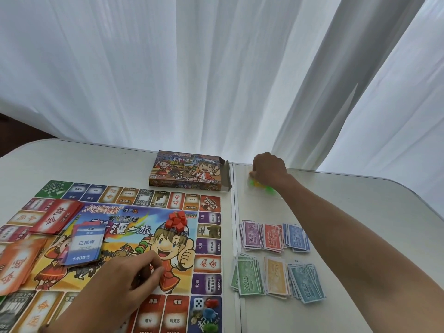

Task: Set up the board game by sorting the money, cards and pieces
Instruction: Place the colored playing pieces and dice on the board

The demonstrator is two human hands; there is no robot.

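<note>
The colourful game board (134, 227) lies on the table's left half. On it are a red card deck (56, 218), a blue-and-white card stack (84, 246), an orange deck (16, 267) and a pile of red cubes (177, 218). A white die (198, 304) and coloured pawns (211, 308) sit on the bottom-right corner square. My left hand (134, 275) rests on the board's middle with fingers curled, nothing visible in it. My right hand (269, 168) reaches far out and pinches small green and yellow pieces (255, 185) in a clear bag. Sorted money stacks (274, 236) lie right of the board.
The open game box (189, 171) lies at the table's far edge, behind the board. A second row of money, green, orange and blue (276, 276), lies nearer me. White curtains (216, 68) hang right behind the table. The table edge (408, 186) curves away on the right.
</note>
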